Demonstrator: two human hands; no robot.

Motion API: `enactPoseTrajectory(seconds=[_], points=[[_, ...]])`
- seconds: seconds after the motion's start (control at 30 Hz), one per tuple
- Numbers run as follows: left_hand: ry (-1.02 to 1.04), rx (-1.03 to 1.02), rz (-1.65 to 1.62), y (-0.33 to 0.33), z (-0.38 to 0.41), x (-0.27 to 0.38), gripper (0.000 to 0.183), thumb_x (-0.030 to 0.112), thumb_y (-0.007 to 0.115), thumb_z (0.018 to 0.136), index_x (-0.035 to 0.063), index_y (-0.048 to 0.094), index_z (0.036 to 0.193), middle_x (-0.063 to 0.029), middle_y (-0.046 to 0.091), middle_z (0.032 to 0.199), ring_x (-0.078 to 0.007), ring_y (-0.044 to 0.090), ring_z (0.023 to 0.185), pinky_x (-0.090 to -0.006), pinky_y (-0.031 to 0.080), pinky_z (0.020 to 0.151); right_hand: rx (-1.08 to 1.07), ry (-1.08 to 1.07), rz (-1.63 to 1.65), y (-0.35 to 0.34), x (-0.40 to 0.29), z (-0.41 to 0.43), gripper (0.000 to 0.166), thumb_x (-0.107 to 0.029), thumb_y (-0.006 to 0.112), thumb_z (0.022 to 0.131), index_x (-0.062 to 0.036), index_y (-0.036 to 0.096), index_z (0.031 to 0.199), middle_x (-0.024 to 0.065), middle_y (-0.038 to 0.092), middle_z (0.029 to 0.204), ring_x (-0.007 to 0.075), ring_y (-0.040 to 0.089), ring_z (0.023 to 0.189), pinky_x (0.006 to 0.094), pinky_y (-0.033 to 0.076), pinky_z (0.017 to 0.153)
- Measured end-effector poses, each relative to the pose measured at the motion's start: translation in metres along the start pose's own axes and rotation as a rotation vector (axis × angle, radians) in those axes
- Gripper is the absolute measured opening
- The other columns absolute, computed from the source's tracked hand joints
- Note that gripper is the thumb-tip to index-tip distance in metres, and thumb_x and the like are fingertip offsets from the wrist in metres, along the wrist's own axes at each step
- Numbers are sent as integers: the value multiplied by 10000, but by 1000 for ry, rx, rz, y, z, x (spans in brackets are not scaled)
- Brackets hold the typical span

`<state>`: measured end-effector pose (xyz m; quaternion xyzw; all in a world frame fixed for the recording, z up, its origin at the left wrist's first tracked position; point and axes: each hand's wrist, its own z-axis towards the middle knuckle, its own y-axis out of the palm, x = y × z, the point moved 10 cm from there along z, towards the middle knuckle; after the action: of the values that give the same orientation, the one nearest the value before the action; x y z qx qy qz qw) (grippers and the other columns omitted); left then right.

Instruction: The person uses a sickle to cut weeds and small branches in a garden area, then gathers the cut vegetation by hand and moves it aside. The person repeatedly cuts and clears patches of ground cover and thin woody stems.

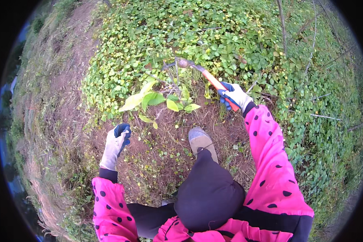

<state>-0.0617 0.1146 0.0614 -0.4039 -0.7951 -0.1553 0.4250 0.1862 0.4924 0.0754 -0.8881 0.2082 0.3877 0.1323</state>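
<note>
Both my hands wear pale knit gloves with blue-coated palms. My right hand (pixel 234 95) grips the orange-red handle of a sickle (pixel 213 80), whose dark curved blade reaches left over the ground plants. A small brown round thing (pixel 183 63) shows at the blade's base; I cannot tell what it is. Below the blade stands a small broad-leaved plant (pixel 152 98) with yellow-green leaves and thin bare twigs. Lower left of it, over bare soil, my left hand (pixel 117 145) has curled fingers; whether anything is within them cannot be told.
Dense low leafy groundcover (pixel 181 30) spreads ahead and to the right. Reddish soil (pixel 166 133) with dry grass lies round my shoe (pixel 202 142). Thin bare stems (pixel 282 27) stand at the upper right, and loose twigs (pixel 325 117) lie at the right. Dry grass (pixel 57 72) covers the left.
</note>
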Motion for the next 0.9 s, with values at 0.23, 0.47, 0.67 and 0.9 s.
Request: enactPoseTrajectory(seconds=[0.23, 0.47, 0.67, 0.9], points=[[181, -191, 12, 116, 108, 135, 320, 228, 579, 880, -4, 603, 1100, -32, 653, 967, -82, 573, 759, -225, 464, 670, -98, -105, 214, 16, -31, 119, 158, -157, 576, 871, -53, 532, 982, 36, 548, 657, 106, 496, 448, 264, 430, 402], [489, -746, 1183, 257, 92, 82, 354, 282, 669, 737, 143, 607, 1056, -57, 593, 1038, -292, 509, 1070, -410, 394, 929, -108, -77, 324, 5, -13, 128, 107, -79, 525, 877, -63, 534, 982, 24, 543, 668, 93, 509, 497, 257, 441, 437], [630, -1043, 1639, 305, 86, 97, 444, 290, 581, 788, 170, 516, 1211, -88, 521, 1128, -284, 515, 1029, -424, 406, 871, 349, -412, -315, -22, -44, 98, 478, -258, 645, 789, -67, 472, 1192, 231, 607, 873, 395, 599, 816, 423, 480, 683], [373, -1420, 509, 366, 82, 105, 375, 234, 425, 913, 83, 475, 1253, -131, 508, 1228, -217, 475, 1153, -359, 379, 971, 292, -846, -50, 8, -89, -18, 694, -84, 633, 714, 2, 336, 1335, 214, 547, 1182, 339, 619, 922, 381, 499, 798]])
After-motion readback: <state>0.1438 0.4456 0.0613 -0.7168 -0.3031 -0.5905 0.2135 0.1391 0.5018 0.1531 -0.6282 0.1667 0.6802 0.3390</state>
